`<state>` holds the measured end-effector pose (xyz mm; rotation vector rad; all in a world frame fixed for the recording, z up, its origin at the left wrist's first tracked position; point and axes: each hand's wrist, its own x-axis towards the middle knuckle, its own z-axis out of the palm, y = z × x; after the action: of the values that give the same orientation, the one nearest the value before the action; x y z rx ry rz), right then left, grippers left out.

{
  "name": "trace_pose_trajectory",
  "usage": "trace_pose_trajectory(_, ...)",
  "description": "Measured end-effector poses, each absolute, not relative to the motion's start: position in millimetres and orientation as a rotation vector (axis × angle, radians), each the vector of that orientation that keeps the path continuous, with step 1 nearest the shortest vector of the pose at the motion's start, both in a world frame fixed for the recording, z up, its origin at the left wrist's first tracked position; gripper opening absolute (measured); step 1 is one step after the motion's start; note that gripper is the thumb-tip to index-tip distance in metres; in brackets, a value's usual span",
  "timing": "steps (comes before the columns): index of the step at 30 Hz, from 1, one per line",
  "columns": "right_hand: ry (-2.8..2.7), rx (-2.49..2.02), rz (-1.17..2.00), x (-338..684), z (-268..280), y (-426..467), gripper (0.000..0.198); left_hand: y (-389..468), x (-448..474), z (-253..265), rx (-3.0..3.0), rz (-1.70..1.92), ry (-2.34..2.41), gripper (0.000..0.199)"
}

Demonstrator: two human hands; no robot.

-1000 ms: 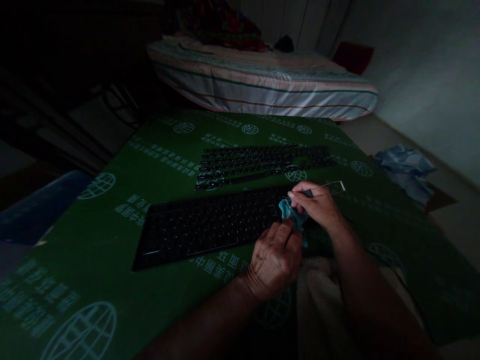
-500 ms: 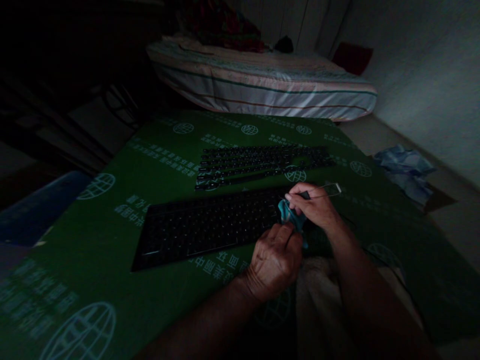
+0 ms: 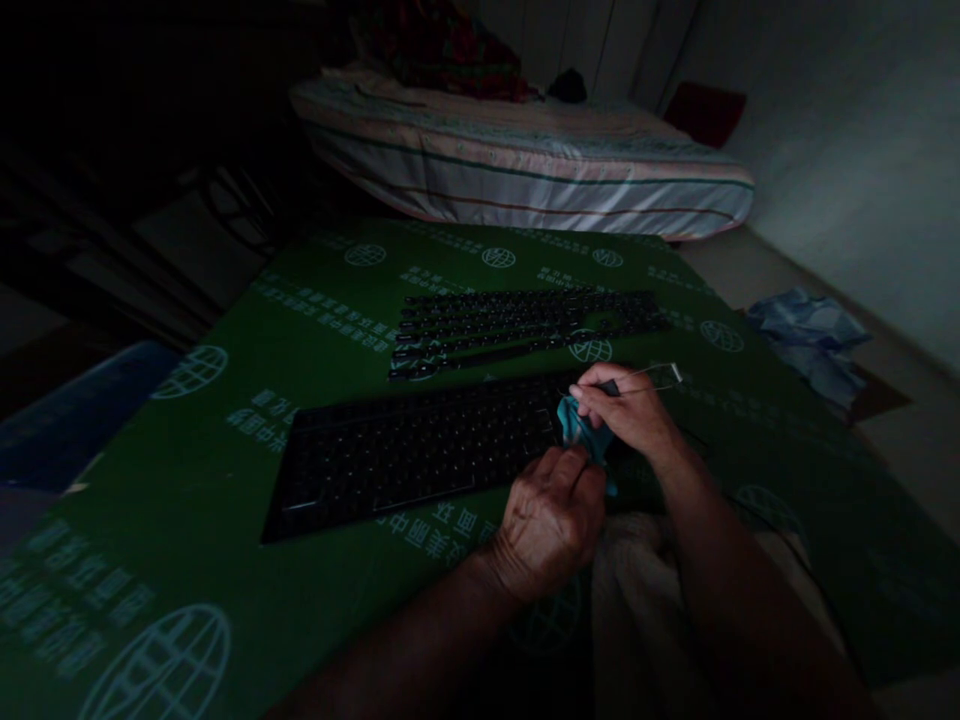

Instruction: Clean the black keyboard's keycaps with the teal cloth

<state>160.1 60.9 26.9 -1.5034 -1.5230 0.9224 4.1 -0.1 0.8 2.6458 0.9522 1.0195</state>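
A black keyboard base (image 3: 405,455) with its keycaps off lies across the green board. Over its right end, my left hand (image 3: 555,515) is closed with its fingers gripping a teal cloth (image 3: 577,425). My right hand (image 3: 619,405) is closed round the dark handle of a wire keycap puller (image 3: 660,377), whose wire loop points right. Its fingertips meet the upper edge of the cloth; whether they also pinch it is hard to see in the dim light. Behind the base, loose black keycaps (image 3: 517,318) are laid out in rows.
The green printed board (image 3: 300,600) carries everything. A beige cloth (image 3: 637,600) is below my right forearm, with a thin dark cable beside it. A bed (image 3: 525,180) stands beyond the board, a blue object (image 3: 112,400) at left, crumpled fabric (image 3: 810,335) on the floor at right.
Hardly anything differs. Both hands stay over the right end of the keyboard base, and the keycap puller and cloth have shifted only very slightly.
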Motion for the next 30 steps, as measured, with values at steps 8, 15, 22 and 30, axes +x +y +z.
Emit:
trace_pose_trajectory(8, -1.548, -1.452, 0.925, 161.0, 22.4, 66.0, 0.017, 5.0, 3.8, 1.0, 2.678, 1.069, 0.932, 0.012)
trace_pose_trajectory(15, -1.551, -1.461, 0.859, 159.7, 24.5, 75.2, 0.013, 16.7, 4.2, -1.2, 2.739, 1.159, 0.836, 0.013)
trace_pose_trajectory(22, -1.572, -1.469, 0.863, 160.7, 27.3, 75.0, 0.011, 18.1, 4.3, 0.9, 2.805, 1.166, 0.816, 0.012)
trace_pose_trajectory(30, -1.546, -1.471, 0.834, 160.1, 27.5, 76.3, 0.012, 20.6, 5.0, -1.6, 2.875, 1.186, 0.818, 0.014)
